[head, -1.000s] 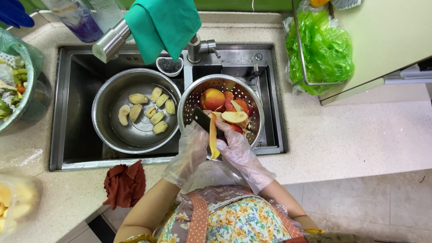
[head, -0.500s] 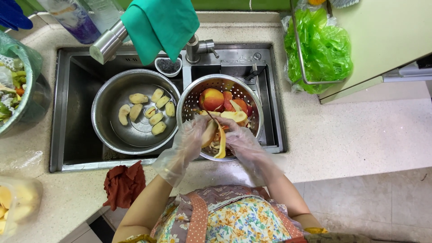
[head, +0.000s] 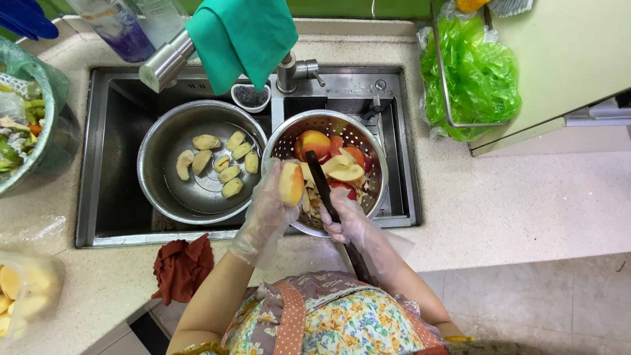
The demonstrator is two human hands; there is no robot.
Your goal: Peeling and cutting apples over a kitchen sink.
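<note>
From the head view I see both hands covered with thin, wrinkled transparent plastic gloves. The left hand (head: 268, 200) is closed around a peeled fruit piece (head: 291, 183), pale yellow-orange and smooth, with rounded shape; the fingers are pressed on its sides and it stays over the near-left rim of the colander. The right hand (head: 347, 222) is wrapped tight around the handle of a dark knife (head: 321, 181), whose long narrow blade points away from me, over the fruit in the colander.

The colander (head: 368, 139) is shiny metal with many small holes, round, and sits in the right part of the steel sink (head: 105, 164). Inside it I see cut fruit pieces (head: 314, 142), red and orange skin with cream flesh, and thin peels near the bottom.

Just beside it on the left is a round metal bowl (head: 158, 177), smooth and reflecting, with several peeled wedges (head: 229, 173) lying apart on its bottom. A green cloth (head: 244, 36) hangs folded on the faucet (head: 164, 62), soft looking. On the speckled stone counter (head: 513, 210) lies a crumpled rust-red rag (head: 181, 266) near the sink edge. At far right a glossy green plastic bag (head: 470, 79) is bunched in a wire holder.
</note>
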